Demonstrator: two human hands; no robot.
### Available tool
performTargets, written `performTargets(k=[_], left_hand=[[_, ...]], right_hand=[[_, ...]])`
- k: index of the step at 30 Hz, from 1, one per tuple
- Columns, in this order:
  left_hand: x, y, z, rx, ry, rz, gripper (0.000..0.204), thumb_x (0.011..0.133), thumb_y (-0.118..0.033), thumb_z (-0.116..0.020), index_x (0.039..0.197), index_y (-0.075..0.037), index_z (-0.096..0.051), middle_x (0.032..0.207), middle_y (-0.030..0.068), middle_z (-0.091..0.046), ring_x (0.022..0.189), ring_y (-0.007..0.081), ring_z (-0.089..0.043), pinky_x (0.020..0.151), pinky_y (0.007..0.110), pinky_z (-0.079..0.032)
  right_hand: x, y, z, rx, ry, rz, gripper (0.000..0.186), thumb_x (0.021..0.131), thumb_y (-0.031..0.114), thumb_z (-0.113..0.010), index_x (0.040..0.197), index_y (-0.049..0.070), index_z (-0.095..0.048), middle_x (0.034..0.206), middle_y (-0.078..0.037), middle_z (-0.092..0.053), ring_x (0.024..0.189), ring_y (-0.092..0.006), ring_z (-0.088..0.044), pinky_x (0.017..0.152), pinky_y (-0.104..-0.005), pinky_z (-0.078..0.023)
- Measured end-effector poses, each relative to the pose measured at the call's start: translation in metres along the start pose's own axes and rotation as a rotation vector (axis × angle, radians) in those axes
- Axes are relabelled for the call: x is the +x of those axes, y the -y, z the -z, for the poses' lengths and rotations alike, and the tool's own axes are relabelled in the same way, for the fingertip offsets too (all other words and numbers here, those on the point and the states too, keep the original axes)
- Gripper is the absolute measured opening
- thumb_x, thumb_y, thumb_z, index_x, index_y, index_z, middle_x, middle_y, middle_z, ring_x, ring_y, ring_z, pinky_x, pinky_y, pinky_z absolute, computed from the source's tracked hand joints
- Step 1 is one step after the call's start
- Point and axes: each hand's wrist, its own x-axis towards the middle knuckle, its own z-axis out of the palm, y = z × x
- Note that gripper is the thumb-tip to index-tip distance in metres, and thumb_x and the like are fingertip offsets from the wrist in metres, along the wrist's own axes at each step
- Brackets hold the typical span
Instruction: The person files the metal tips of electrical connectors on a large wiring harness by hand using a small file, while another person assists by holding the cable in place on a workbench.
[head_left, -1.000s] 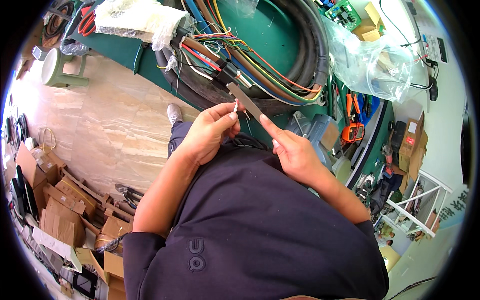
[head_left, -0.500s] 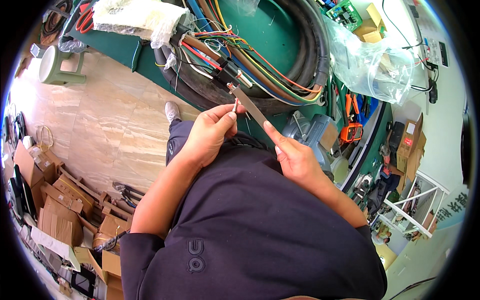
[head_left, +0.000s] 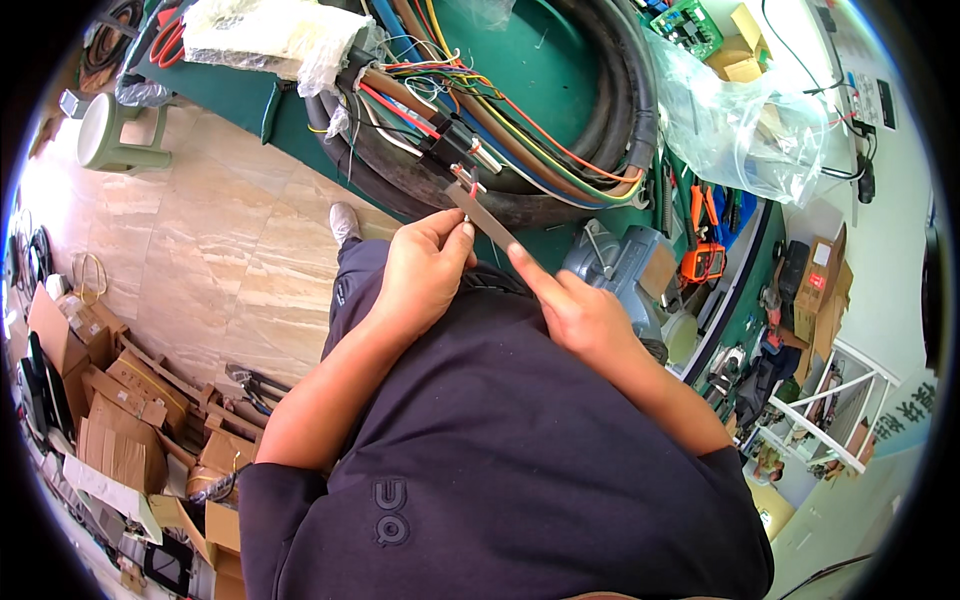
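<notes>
My left hand point(head_left: 428, 262) is closed in a pinch on a small metal pin point(head_left: 467, 219), with a bit of red beside it that looks like wire. A flat grey metal file point(head_left: 484, 217) lies slantwise over the pin, close to the left fingertips. Its lower end is in my right hand point(head_left: 580, 306), the index finger stretched along the blade and the other fingers curled out of sight. Just beyond the file's tip, the cable's black connector end point(head_left: 456, 141) holds several metal pins and coloured wires.
A thick black cable point(head_left: 640, 110) is coiled on the green bench mat point(head_left: 540, 65). To the right stand a blue-grey bench vise point(head_left: 632, 265), an orange meter point(head_left: 703, 263) and a clear plastic bag point(head_left: 735, 140). Cardboard boxes point(head_left: 125, 440) and a stool point(head_left: 100, 130) are at left.
The file has slid down and left across the pin, and my right hand has moved the same way with it. My left hand stays nearly in place.
</notes>
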Motion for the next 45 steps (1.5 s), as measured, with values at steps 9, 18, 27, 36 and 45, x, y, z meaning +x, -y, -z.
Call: performTargets(k=[9,18,27,36,45], left_hand=[[-0.001,0.001,-0.005,-0.099,-0.020,0.027,0.022,0.104,-0.012,-0.057,0.115,0.004,-0.069,0.077,-0.0017,-0.060,0.069,0.0053,-0.052,0.065,0.022,-0.043],[-0.003,0.007,-0.004,-0.134,-0.011,0.013,0.023,0.105,-0.013,-0.059,0.118,0.003,-0.069,0.079,-0.0018,-0.060,0.072,0.0052,-0.053,0.067,0.021,-0.044],[-0.007,0.009,-0.009,-0.138,-0.061,-0.022,0.023,0.105,-0.013,-0.058,0.117,0.003,-0.068,0.079,-0.0008,-0.062,0.071,0.0053,-0.053,0.067,0.023,-0.044],[-0.010,0.011,-0.015,-0.232,-0.080,-0.035,0.025,0.106,-0.016,-0.059,0.118,0.004,-0.068,0.081,-0.0010,-0.062,0.072,0.0059,-0.053,0.069,0.023,-0.045],[-0.009,0.004,-0.017,-0.183,-0.098,-0.055,0.026,0.106,-0.017,-0.059,0.118,0.003,-0.068,0.081,-0.0006,-0.062,0.074,0.0060,-0.055,0.071,0.023,-0.045]], right_hand=[[-0.001,-0.004,0.010,-0.056,-0.028,0.055,0.080,0.084,0.000,-0.062,0.157,0.026,-0.045,0.070,-0.010,-0.045,0.049,-0.0320,-0.055,0.048,-0.0449,-0.049],[-0.010,-0.017,0.022,-0.100,0.047,0.100,0.077,0.085,0.002,-0.063,0.156,0.029,-0.048,0.069,-0.009,-0.042,0.047,-0.0296,-0.053,0.047,-0.0442,-0.048],[0.060,-0.014,0.017,-0.091,-0.011,0.295,0.074,0.087,0.004,-0.062,0.156,0.029,-0.048,0.069,-0.007,-0.045,0.048,-0.0280,-0.055,0.047,-0.0411,-0.049],[0.016,-0.040,0.032,-0.147,0.139,0.249,0.078,0.083,-0.004,-0.063,0.156,0.021,-0.049,0.071,-0.008,-0.043,0.052,-0.0281,-0.051,0.051,-0.0413,-0.046],[0.053,-0.028,0.034,-0.115,0.024,0.324,0.077,0.084,-0.004,-0.062,0.155,0.023,-0.049,0.071,-0.008,-0.044,0.051,-0.0286,-0.050,0.051,-0.0423,-0.046]])
